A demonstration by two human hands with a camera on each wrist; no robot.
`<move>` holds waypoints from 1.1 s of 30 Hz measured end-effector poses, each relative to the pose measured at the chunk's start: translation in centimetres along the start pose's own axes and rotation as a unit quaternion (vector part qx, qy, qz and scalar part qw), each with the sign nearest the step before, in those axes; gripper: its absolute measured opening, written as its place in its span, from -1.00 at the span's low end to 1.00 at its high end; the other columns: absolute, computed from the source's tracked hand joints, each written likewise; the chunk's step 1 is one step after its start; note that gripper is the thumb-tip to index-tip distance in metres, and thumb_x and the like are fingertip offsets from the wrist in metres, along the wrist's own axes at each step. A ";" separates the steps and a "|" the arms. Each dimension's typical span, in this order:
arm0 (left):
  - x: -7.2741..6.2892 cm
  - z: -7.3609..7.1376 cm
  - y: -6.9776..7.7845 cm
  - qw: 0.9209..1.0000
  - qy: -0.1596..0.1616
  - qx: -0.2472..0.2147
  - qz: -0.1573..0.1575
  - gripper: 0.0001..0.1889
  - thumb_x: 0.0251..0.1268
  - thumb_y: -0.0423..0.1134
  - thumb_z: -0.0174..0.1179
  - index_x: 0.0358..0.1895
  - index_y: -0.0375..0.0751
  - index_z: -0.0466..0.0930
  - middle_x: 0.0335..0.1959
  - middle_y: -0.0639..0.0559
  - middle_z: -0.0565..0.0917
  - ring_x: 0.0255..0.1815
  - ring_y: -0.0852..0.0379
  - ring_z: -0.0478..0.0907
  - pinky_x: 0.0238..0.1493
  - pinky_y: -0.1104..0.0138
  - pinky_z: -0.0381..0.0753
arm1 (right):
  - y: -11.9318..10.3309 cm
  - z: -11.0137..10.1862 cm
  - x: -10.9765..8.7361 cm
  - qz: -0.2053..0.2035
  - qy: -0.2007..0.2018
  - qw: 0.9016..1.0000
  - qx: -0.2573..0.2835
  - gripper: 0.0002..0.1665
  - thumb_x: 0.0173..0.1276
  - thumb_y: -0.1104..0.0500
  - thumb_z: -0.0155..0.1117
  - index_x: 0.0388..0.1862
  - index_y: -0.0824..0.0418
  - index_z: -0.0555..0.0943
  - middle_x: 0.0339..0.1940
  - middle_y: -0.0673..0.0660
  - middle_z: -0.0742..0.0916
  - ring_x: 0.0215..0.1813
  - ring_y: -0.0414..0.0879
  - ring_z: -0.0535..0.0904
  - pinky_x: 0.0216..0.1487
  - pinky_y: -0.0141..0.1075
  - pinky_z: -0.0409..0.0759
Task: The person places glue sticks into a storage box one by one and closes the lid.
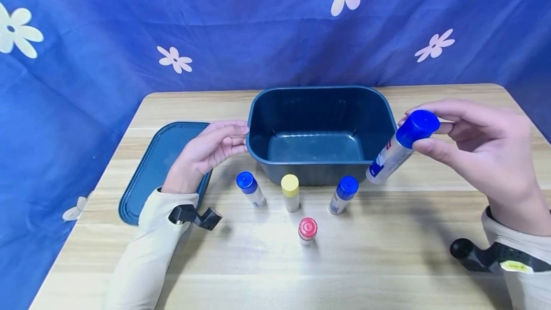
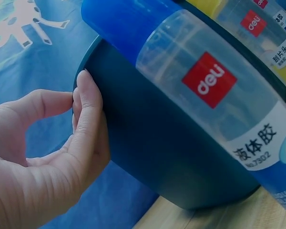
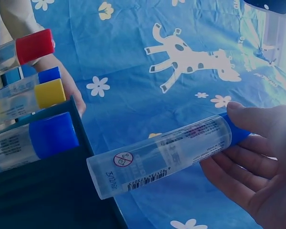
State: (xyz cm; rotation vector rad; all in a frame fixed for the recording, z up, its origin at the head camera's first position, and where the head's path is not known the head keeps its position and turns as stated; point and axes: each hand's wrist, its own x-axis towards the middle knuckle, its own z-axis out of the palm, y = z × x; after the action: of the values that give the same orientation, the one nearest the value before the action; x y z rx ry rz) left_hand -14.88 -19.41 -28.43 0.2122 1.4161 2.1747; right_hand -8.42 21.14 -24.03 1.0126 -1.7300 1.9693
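Note:
My right hand (image 1: 486, 149) pinches a liquid glue bottle (image 1: 389, 159) by its blue cap, between thumb and fingers. The bottle is tilted, and its clear lower end overlaps the front right corner of a dark teal plastic bin (image 1: 316, 169). The bin stands open-topped at the back of the table. At its left side, my left hand (image 1: 217, 145) pinches the rim; in the left wrist view the fingers (image 2: 88, 109) lie along the outer wall. Before the bin stand glue bottles with blue (image 1: 251, 189), yellow (image 1: 290, 193), blue (image 1: 343, 195) and red (image 1: 307, 231) caps.
A flat teal lid (image 1: 161, 164) lies on the table left of the bin, partly under the left forearm. Behind the wooden table (image 1: 267, 271) hangs a blue cloth (image 1: 258, 23) with white flowers. Each wrist wears a small black camera (image 1: 208, 218).

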 end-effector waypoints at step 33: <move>0.0 0.1 -0.1 1.000 0.011 -0.019 -0.014 -0.69 0.46 -0.50 -0.16 -0.16 -0.37 0.65 -0.29 -0.12 0.72 -0.26 0.10 0.68 -0.11 0.31 0.68 | 1.0 1.2 3.3 -0.002 0.029 0.999 -0.041 -0.55 -0.04 0.61 0.40 -0.13 0.76 0.51 -0.26 0.38 0.73 -0.26 0.03 0.73 -0.17 -0.36 0.67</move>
State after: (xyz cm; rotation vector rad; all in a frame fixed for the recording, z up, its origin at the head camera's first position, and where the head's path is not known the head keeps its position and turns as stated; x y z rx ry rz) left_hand -14.83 -19.30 -28.49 0.1540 1.3797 2.1856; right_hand -10.97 19.10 -22.44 0.9208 -1.7611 1.8904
